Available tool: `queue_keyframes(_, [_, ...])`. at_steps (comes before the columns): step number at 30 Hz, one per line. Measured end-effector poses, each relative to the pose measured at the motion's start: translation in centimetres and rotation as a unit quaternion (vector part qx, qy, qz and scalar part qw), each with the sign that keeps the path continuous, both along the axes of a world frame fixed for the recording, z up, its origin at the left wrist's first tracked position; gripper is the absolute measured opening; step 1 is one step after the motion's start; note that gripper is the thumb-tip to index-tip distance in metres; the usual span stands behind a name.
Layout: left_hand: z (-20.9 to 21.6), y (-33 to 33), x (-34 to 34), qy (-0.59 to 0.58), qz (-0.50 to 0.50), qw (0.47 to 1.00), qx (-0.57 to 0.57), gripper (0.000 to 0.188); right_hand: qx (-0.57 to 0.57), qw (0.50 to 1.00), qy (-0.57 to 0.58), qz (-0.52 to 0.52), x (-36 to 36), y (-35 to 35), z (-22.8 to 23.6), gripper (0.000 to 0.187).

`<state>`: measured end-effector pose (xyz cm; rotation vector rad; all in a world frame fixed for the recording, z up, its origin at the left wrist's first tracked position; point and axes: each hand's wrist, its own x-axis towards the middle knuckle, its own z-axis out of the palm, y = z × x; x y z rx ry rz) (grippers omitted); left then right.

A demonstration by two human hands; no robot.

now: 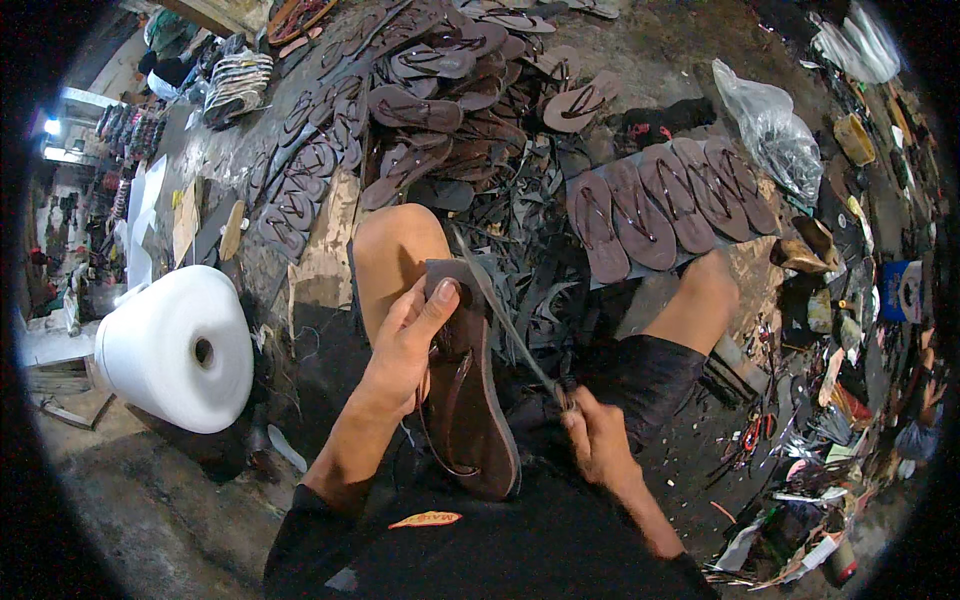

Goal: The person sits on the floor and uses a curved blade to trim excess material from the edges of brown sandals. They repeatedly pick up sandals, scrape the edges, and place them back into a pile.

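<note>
My left hand [402, 345] is closed around the side of a dark brown flip-flop [482, 425], its thumb pressed on the footbed near the far end. The flip-flop stands tilted between my knees, its near end by my black shirt. Grey sole material shows along its rim, and a squarish grey piece juts out at the far end. In my right hand [600, 435] is a long, thin knife [520, 345]. Its blade slants up and left beside the flip-flop's right edge; whether it touches the sole I cannot tell. My fingers wrap round its handle.
Several finished-looking flip-flops lie in a row [655, 215] beyond my right knee. A large heap of flip-flops [430, 65] is ahead, beside dark offcuts [540, 270]. At left stands a big white roll [180, 350]. Clear plastic bags [775, 130] and scattered scraps [810, 490] lie at right.
</note>
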<state>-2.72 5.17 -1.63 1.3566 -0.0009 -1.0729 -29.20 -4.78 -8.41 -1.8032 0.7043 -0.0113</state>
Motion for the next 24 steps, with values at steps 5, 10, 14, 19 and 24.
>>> queue_keyframes(5, [0.1,0.5,-0.3,-0.004,-0.011,1.000,0.002,0.040,-0.014,1.000,0.026,0.009,-1.9,1.0,-0.4,0.025])
queue_keyframes(10, [0.0,0.1,-0.2,-0.053,-0.068,0.996,0.016,0.043,-0.108,0.993,0.016,0.047,2.9,-5.6,-0.1,0.036])
queue_keyframes(14, [0.1,-0.9,0.6,-0.074,-0.108,0.991,0.023,0.042,-0.108,0.983,0.011,0.148,7.5,-11.3,3.5,0.041])
queue_keyframes(19, [-0.4,-0.9,1.4,-0.059,-0.139,0.989,0.007,0.039,-0.027,0.961,0.026,0.274,12.3,-15.8,5.6,0.052])
queue_keyframes(24, [-0.6,-2.5,1.4,-0.078,-0.141,0.986,0.041,0.045,-0.010,0.973,-0.102,0.208,17.9,-14.8,2.0,0.054])
